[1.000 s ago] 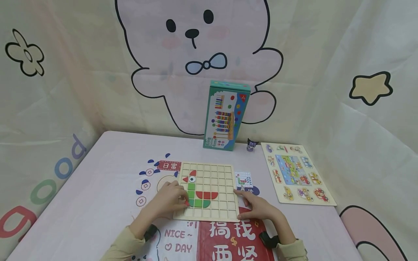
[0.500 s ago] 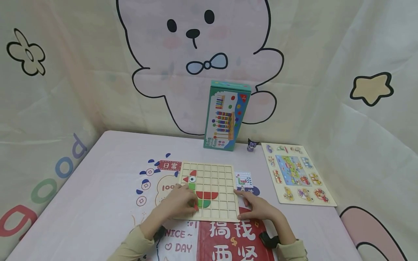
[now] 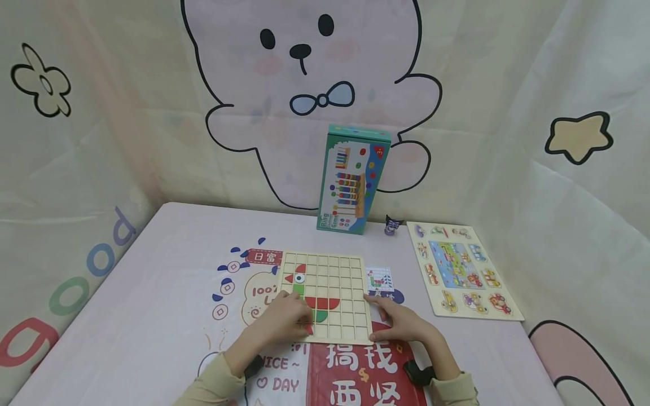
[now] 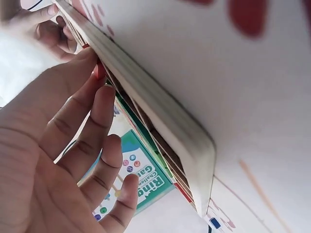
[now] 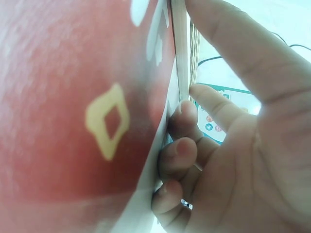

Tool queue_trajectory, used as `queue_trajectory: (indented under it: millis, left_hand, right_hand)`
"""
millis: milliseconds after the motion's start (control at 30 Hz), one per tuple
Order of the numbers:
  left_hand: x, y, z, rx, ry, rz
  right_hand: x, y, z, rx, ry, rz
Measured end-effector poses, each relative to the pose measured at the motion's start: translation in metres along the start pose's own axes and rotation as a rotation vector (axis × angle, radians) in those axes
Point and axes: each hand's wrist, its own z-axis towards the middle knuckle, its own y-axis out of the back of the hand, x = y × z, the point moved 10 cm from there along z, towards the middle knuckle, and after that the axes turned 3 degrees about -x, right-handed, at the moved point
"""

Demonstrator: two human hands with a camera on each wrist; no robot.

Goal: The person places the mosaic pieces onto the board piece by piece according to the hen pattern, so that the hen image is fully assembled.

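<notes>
A wooden grid board (image 3: 350, 276) lies on the table with coloured pieces set in its cells. Red pieces (image 3: 323, 304) form a row above a green rounded piece (image 3: 320, 316), and an eye piece (image 3: 299, 278) sits near the top left. My left hand (image 3: 284, 317) pinches a small red piece (image 4: 100, 71) between thumb and forefinger, close over the board's front cells, hiding several pieces at the left. My right hand (image 3: 403, 321) rests at the board's right edge, its thumb and forefinger spread apart and touching it; the other fingers bend beside the edge.
A small picture card (image 3: 379, 279) lies right of the board. Farther right is a picture puzzle board (image 3: 457, 270). A green game box (image 3: 352, 180) stands at the back, with a small purple figure (image 3: 391, 225) beside it. A printed red and white mat (image 3: 335, 375) lies under the board.
My left hand has moved right and slightly toward the front across the board, carrying the red piece and covering more of the green pieces. My right hand has stayed at the board's edge.
</notes>
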Motion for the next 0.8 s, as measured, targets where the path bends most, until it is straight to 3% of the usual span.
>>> queue_trajectory:
  millis: [800]
  left_hand:
    - [-0.0048, -0.0008, -0.0020, 0.024, -0.033, -0.028]
  right_hand:
    - [-0.0024, -0.0003, 0.0006, -0.008, 0.005, 0.027]
